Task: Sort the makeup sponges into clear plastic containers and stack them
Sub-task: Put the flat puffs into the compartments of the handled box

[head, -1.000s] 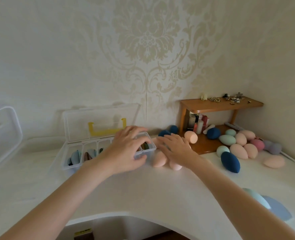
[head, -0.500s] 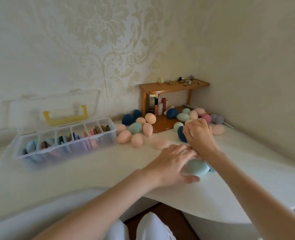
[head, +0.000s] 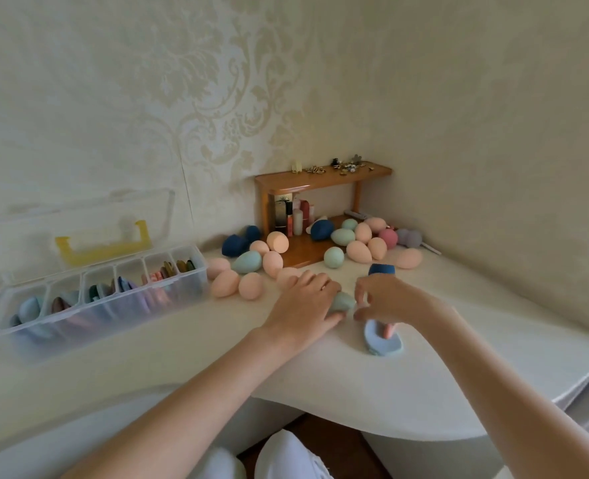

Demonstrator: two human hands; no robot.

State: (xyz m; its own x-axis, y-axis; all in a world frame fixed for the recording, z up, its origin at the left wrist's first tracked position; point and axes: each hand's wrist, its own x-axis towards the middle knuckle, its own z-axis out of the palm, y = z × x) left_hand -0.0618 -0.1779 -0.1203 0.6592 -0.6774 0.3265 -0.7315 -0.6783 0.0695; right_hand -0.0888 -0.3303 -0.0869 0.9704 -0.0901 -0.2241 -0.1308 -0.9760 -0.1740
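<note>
My left hand (head: 303,307) lies on the white desk and grips a teal egg-shaped sponge (head: 342,301) at its fingertips. My right hand (head: 388,297) hovers just right of it, fingers loosely curled, with one digit resting on a flat light-blue sponge (head: 383,344). A dark blue sponge (head: 381,269) stands just behind that hand. The clear divided container (head: 96,305) sits at the left with its lid open. Its compartments hold flat puffs in several colours. Loose peach sponges (head: 250,285), teal and dark blue ones lie between the container and the shelf.
A small wooden shelf (head: 320,179) stands in the corner, with trinkets on top and bottles below. More sponges (head: 358,251) are piled at its foot. The container's lid with a yellow handle (head: 103,244) leans on the wall. The desk edge (head: 355,414) curves in near me.
The view swung right, away from the container. Both hands left the container and the peach sponges. The left took the teal sponge; the right came down onto the light-blue one.
</note>
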